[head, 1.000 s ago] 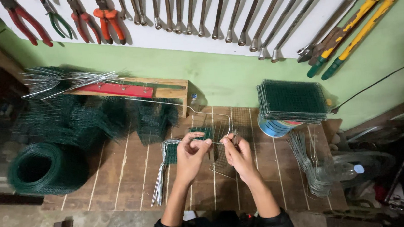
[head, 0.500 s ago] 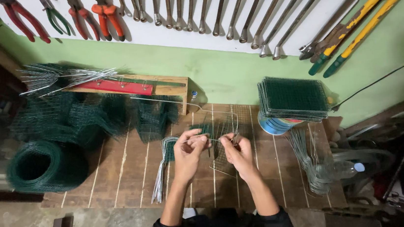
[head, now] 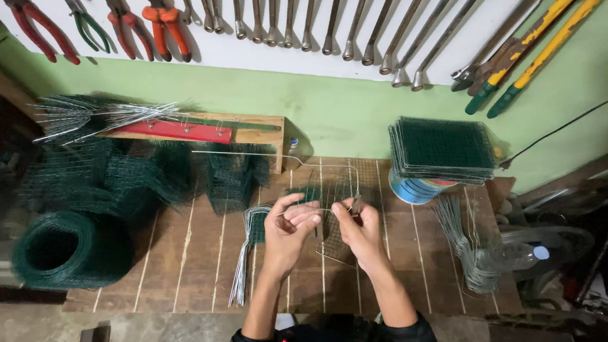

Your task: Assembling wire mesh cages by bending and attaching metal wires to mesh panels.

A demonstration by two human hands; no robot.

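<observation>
Left hand [head: 289, 228] and right hand [head: 358, 227] pinched thin wire [head: 326, 210] over green mesh panel [head: 324, 191]; springy wire end likely to slip, prick fingers.

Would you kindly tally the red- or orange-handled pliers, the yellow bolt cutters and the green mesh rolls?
Red- or orange-handled pliers: 3
Yellow bolt cutters: 2
Green mesh rolls: 1
Total: 6
</observation>
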